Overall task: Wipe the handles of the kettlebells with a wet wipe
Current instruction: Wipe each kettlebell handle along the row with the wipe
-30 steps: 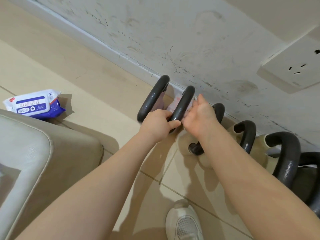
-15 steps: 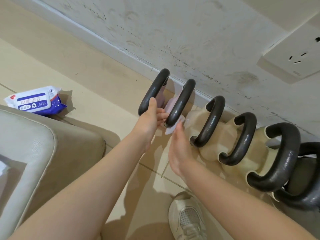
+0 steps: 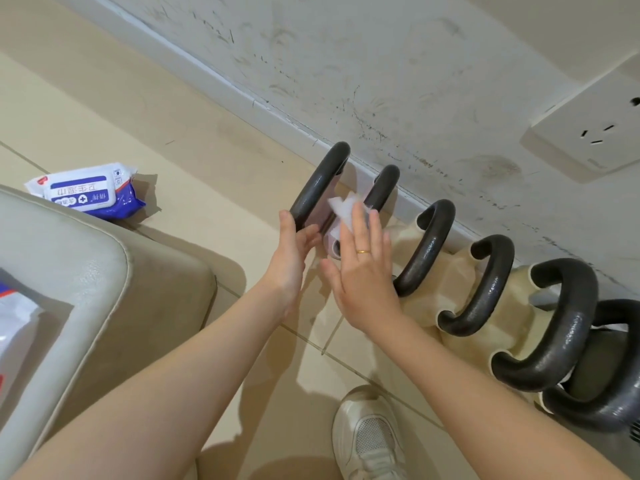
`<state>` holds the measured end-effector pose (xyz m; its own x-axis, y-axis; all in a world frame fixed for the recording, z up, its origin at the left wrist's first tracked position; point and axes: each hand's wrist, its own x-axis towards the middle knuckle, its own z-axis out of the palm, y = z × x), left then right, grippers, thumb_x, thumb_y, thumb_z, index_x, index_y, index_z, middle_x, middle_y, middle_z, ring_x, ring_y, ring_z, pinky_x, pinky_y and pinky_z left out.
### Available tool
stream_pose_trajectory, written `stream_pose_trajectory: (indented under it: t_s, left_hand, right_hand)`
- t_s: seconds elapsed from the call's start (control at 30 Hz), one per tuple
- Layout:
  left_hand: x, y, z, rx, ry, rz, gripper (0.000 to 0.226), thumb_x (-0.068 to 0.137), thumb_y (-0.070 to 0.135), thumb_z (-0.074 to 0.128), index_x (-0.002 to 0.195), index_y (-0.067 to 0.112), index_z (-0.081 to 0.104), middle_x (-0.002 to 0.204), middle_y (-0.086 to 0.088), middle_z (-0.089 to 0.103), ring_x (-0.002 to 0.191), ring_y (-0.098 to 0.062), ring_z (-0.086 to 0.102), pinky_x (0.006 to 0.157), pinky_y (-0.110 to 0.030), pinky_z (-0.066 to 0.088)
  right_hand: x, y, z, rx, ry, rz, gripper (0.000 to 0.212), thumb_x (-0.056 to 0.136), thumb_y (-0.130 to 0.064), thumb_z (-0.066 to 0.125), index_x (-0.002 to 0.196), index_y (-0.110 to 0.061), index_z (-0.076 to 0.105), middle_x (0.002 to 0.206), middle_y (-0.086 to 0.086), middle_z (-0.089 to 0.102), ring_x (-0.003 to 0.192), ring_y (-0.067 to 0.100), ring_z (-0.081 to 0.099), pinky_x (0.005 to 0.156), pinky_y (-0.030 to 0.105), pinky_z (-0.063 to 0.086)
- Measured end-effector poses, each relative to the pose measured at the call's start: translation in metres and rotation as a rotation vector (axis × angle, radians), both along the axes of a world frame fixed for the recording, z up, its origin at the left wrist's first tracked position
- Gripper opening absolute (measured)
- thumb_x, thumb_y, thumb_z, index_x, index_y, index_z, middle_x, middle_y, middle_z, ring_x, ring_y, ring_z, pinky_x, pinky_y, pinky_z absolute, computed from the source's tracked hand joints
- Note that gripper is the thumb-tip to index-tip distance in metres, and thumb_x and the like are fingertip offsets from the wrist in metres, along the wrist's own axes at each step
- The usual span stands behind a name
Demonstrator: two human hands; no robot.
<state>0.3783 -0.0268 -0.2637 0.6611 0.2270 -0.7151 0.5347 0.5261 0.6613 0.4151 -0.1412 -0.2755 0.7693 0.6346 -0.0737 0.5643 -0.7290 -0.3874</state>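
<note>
Several kettlebells with black handles stand in a row along the wall. My left hand (image 3: 294, 251) is at the lower end of the first handle (image 3: 320, 183), thumb on its left side and fingers curled under it. My right hand (image 3: 363, 271), with a gold ring, lies flat with its fingers pressing a white wet wipe (image 3: 341, 206) against the lower part of the second handle (image 3: 382, 188). The third handle (image 3: 427, 244) is just right of my right hand, untouched. The pale bodies of the first two kettlebells are mostly hidden behind my hands.
A blue and white wet wipe pack (image 3: 86, 192) lies on the tiled floor at the left. A beige cushioned seat (image 3: 104, 271) fills the lower left. A wall socket (image 3: 588, 136) sits at the upper right. My white shoe (image 3: 370, 438) is below the hands.
My right hand rose from below the second handle and now lies flat over the wipe on it. My left hand slid lower on the first handle and loosened its fingers.
</note>
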Motion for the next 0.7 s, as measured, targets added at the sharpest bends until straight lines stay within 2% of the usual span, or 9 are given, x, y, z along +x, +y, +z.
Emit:
stream_pose_trajectory:
  t_s: [0.07, 0.1, 0.2, 0.27, 0.33, 0.37, 0.5, 0.63, 0.7]
  left_hand:
    - [-0.008, 0.005, -0.005, 0.026, 0.037, -0.007, 0.083, 0.088, 0.065, -0.004, 0.137, 0.020, 0.044, 0.149, 0.000, 0.040, 0.144, -0.012, 0.020, 0.119, -0.041, 0.004]
    - [-0.012, 0.008, -0.007, 0.031, 0.063, -0.005, 0.084, 0.087, 0.066, -0.004, 0.135, 0.020, 0.047, 0.149, 0.000, 0.039, 0.143, -0.012, 0.020, 0.119, -0.041, 0.004]
    - [-0.019, 0.018, -0.008, 0.034, 0.104, 0.013, 0.079, 0.086, 0.067, -0.004, 0.123, 0.027, 0.054, 0.139, 0.001, 0.049, 0.137, -0.010, 0.030, 0.119, -0.040, 0.008]
    - [-0.020, 0.021, -0.007, 0.016, 0.099, 0.031, 0.073, 0.088, 0.065, -0.003, 0.111, 0.028, 0.055, 0.127, 0.001, 0.055, 0.125, -0.008, 0.038, 0.119, -0.039, 0.011]
    - [-0.020, 0.023, -0.007, -0.004, 0.082, 0.028, 0.072, 0.089, 0.064, -0.003, 0.111, 0.026, 0.055, 0.122, 0.001, 0.057, 0.118, -0.008, 0.040, 0.118, -0.037, 0.014]
    - [-0.020, 0.023, -0.008, -0.011, 0.075, 0.020, 0.072, 0.089, 0.063, -0.001, 0.114, 0.025, 0.055, 0.122, 0.001, 0.057, 0.117, -0.009, 0.040, 0.117, -0.037, 0.015]
    - [-0.023, 0.021, -0.011, 0.088, 0.140, -0.057, 0.058, 0.095, 0.054, 0.017, 0.104, 0.020, 0.063, 0.122, 0.002, 0.060, 0.121, -0.012, 0.043, 0.114, -0.036, 0.021]
    - [-0.020, 0.020, -0.007, 0.174, 0.200, -0.134, 0.036, 0.095, 0.038, 0.038, 0.107, 0.018, 0.066, 0.122, 0.001, 0.062, 0.123, -0.019, 0.046, 0.110, -0.036, 0.031]
    - [-0.015, 0.015, -0.002, 0.201, 0.157, -0.126, 0.027, 0.093, 0.027, 0.046, 0.108, 0.017, 0.066, 0.118, -0.002, 0.064, 0.115, -0.018, 0.052, 0.092, -0.024, 0.042]
  right_hand:
    - [0.004, -0.003, -0.004, -0.258, -0.320, 0.234, 0.062, 0.090, -0.045, 0.034, 0.137, -0.006, 0.042, 0.151, 0.007, 0.034, 0.143, 0.025, 0.017, 0.114, 0.043, 0.002]
    - [0.003, -0.004, -0.007, -0.419, -0.442, 0.341, 0.059, 0.090, -0.044, 0.039, 0.134, -0.005, 0.047, 0.144, 0.008, 0.045, 0.140, 0.025, 0.027, 0.114, 0.044, 0.004]
    - [0.002, -0.004, -0.012, -0.723, -0.586, 0.639, 0.057, 0.096, -0.035, 0.034, 0.141, 0.001, 0.031, 0.149, 0.013, 0.036, 0.142, 0.027, 0.023, 0.113, 0.048, -0.009]
    - [0.011, -0.001, -0.008, -0.829, -0.648, 0.694, 0.058, 0.093, -0.038, 0.042, 0.137, 0.000, 0.040, 0.144, 0.012, 0.043, 0.138, 0.026, 0.032, 0.115, 0.046, -0.004]
    - [0.022, 0.002, -0.002, -0.794, -0.642, 0.669, 0.055, 0.083, -0.041, 0.057, 0.124, -0.004, 0.058, 0.129, 0.010, 0.060, 0.126, 0.024, 0.049, 0.115, 0.042, 0.010]
    - [0.024, 0.001, -0.001, -0.770, -0.620, 0.630, 0.056, 0.082, -0.041, 0.056, 0.123, -0.003, 0.058, 0.129, 0.010, 0.060, 0.126, 0.023, 0.050, 0.113, 0.040, 0.011]
    - [0.015, -0.009, -0.001, -0.781, -0.640, 0.661, 0.067, 0.091, -0.045, 0.038, 0.144, -0.005, 0.026, 0.153, 0.006, 0.030, 0.143, 0.019, 0.019, 0.112, 0.040, -0.005]
    - [0.032, 0.000, 0.011, -0.456, -0.444, 0.275, 0.061, 0.086, -0.038, 0.042, 0.135, -0.002, 0.044, 0.142, 0.013, 0.046, 0.133, 0.029, 0.040, 0.110, 0.046, 0.024]
    - [0.036, -0.002, 0.012, -0.370, -0.387, 0.288, 0.057, 0.086, -0.040, 0.041, 0.127, -0.002, 0.052, 0.138, 0.016, 0.050, 0.132, 0.032, 0.042, 0.108, 0.048, 0.032]
